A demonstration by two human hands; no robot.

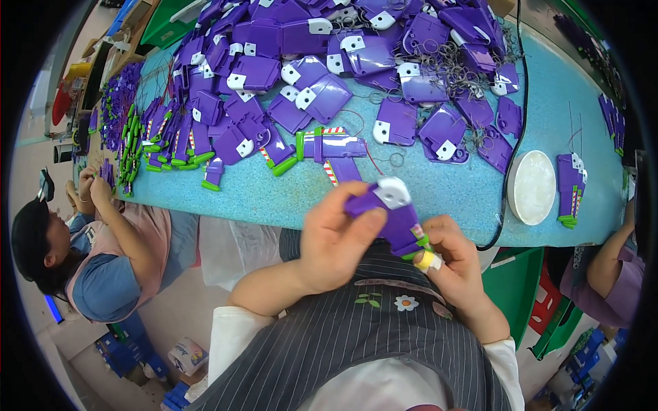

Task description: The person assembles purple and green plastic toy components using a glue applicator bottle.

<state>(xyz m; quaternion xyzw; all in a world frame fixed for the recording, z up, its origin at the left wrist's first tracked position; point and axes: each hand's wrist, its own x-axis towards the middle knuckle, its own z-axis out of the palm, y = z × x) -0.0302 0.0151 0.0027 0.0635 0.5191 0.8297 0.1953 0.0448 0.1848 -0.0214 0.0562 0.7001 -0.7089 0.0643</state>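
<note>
Both of my hands hold a purple plastic toy wing point(399, 224) above the table's near edge. Its white rounded corner points away from me, and its green-edged end is toward me. My left hand point(337, 240) pinches the wing's left side between thumb and fingers. At the green end, my right hand point(454, 264) grips with thumb and bent fingers. Yellow and white tape point(429, 261) wraps the right thumb. Just beyond my hands lies another wing point(334, 146) with red-and-white stripes and green edging. A thin wire ring point(396, 159) rests near it.
A large pile of purple plastic pieces point(322, 99) with wire rings covers the blue table point(267, 198). Green-tipped wings point(185, 147) lie to its left. A white oval dish point(533, 188) stands right, beside a black cable point(519, 147). Co-workers sit left point(113, 253) and right point(606, 274).
</note>
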